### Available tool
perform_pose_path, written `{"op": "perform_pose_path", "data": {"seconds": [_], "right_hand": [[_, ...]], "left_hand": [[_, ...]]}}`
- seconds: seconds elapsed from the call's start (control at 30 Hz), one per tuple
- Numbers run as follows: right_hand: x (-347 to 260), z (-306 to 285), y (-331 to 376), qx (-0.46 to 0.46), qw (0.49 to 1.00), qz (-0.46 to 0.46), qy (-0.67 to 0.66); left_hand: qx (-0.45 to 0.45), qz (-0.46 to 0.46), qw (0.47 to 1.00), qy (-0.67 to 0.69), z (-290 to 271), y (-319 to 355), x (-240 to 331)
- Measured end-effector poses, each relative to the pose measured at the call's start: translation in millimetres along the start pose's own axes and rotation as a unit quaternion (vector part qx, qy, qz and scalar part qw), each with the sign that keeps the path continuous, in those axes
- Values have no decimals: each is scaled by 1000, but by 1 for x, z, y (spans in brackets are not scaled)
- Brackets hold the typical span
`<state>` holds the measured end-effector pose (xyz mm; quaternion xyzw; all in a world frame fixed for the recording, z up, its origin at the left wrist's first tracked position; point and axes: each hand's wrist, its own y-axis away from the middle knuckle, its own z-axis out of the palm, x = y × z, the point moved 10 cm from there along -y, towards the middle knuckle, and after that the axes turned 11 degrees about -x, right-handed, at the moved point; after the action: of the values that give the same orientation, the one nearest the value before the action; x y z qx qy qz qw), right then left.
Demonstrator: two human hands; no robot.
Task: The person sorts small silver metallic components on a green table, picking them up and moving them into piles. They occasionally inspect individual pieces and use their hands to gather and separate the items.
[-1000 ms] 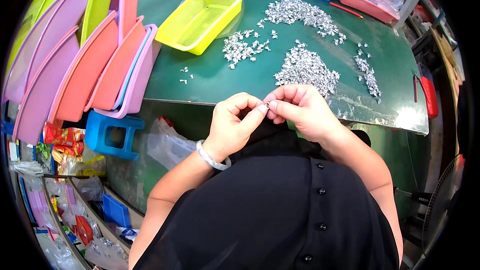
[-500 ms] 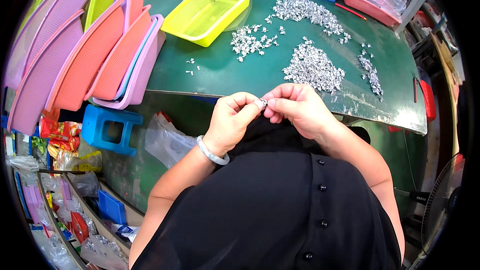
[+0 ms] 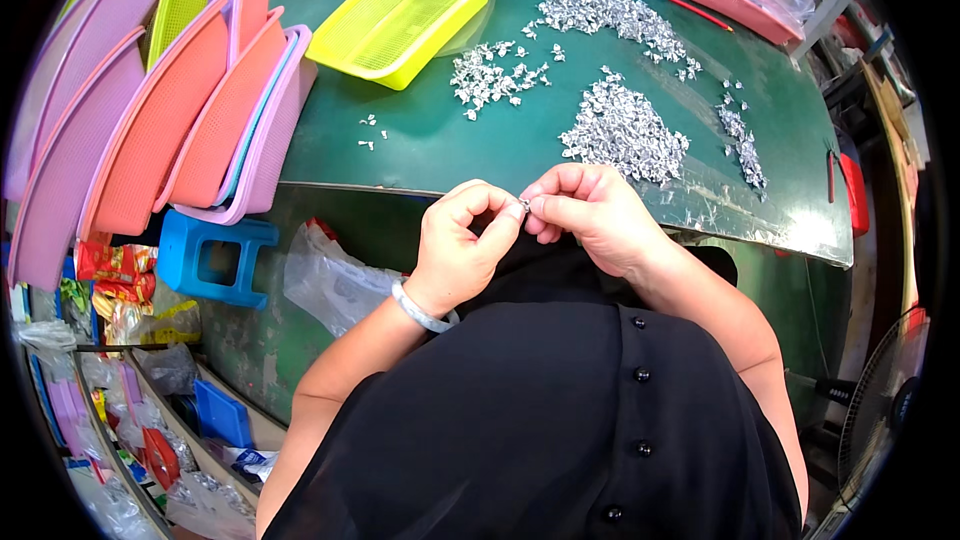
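Note:
Just off the table's near edge, my left hand (image 3: 462, 245) and my right hand (image 3: 592, 217) meet fingertip to fingertip. Between them both pinch a small silver metal part (image 3: 525, 205), mostly covered by the fingers, so its exact shape cannot be made out. A pale bangle circles my left wrist. Beyond my right hand lies a large heap of similar silver parts (image 3: 625, 130) on the green table (image 3: 400, 155). Another heap (image 3: 610, 18) spreads farther back, a looser group (image 3: 487, 78) lies left of it, and a narrow strip (image 3: 742, 145) lies at the right.
A yellow-green plastic basket (image 3: 405, 20) stands at the back. Stacked purple and orange baskets (image 3: 160, 110) fill the left. Below them are a blue stool (image 3: 215, 258) and a clear plastic bag (image 3: 335, 280). A fan (image 3: 880, 400) stands at lower right; a red pencil-like stick (image 3: 700, 13) lies far right.
The view has shifted slightly, so the baskets sit a little farther left. Both hands stay together on the small metal part, with only a slight change in finger position.

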<state>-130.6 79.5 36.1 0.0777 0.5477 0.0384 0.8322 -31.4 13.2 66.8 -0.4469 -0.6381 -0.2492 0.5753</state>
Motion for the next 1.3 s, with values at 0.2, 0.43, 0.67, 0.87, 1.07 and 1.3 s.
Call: {"op": "perform_pose_path", "data": {"seconds": [0.2, 0.43, 0.67, 0.87, 1.07, 1.3], "right_hand": [[0, -15, 8, 17, 1000, -11, 8], [-5, -44, 40, 31, 993, -80, 85], [-18, -96, 106, 178, 949, -118, 231], [-46, -161, 190, 347, 847, -170, 365], [-85, -237, 271, 521, 637, -129, 554], [-89, -259, 261, 518, 575, -108, 624]], "left_hand": [[-16, -4, 1000, -12, 12, -12, 0], [-83, -19, 995, 55, 52, -33, -7], [-228, -50, 971, 55, 131, -62, -14], [-214, 113, 957, -161, 141, -81, 16], [-86, 134, 910, -382, 84, -75, 4], [-23, 104, 883, -458, 57, -75, -20]]}}
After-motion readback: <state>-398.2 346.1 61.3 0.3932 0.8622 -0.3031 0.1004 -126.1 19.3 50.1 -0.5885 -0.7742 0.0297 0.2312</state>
